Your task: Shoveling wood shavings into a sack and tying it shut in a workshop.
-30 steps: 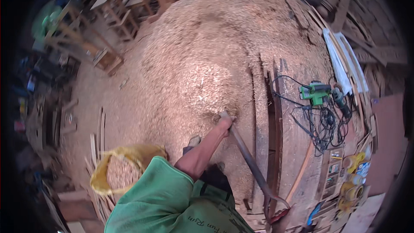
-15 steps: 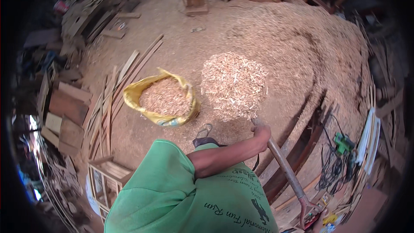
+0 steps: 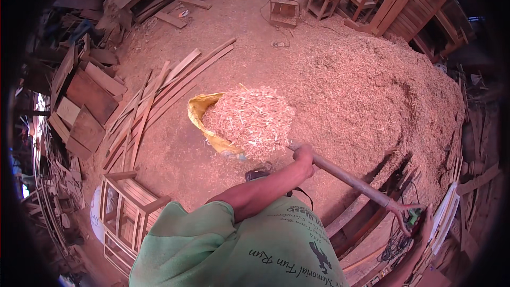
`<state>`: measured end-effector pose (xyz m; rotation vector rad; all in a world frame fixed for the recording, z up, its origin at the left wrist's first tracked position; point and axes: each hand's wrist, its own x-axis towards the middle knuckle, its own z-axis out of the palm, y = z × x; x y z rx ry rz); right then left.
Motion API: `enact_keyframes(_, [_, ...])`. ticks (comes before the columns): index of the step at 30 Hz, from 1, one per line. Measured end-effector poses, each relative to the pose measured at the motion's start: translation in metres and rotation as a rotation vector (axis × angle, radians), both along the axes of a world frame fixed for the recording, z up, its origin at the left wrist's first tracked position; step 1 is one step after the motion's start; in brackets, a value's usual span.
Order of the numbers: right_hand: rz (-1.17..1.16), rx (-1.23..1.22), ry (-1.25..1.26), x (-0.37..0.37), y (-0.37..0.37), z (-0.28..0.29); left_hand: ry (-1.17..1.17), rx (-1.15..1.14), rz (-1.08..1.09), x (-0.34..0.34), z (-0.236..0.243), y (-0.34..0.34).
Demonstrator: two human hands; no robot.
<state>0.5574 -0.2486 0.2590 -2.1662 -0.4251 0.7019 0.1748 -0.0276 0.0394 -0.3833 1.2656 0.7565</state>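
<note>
Head view: shovel (image 3: 346,174) aslant, front end toward upper left.

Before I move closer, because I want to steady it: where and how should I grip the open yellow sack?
Probably pinch the open yellow sack by its thin left rim, coming from the left: that edge is bare, while pale wood shavings heaped at the end of the long-handled shovel hide its right side.
</note>
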Motion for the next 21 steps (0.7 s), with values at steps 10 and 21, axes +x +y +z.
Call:
enact_keyframes(10, [0.128, 0.282, -0.398, -0.116, 0.086, 0.081, -0.296, 0.155, 0.178, -0.055, 0.009, 0.063])
enact_keyframes(21, [0.008, 0.836, -0.42, -0.126, -0.022, 0.036, -0.473, 0.274, 0.288, -0.077, 0.04, 0.059])
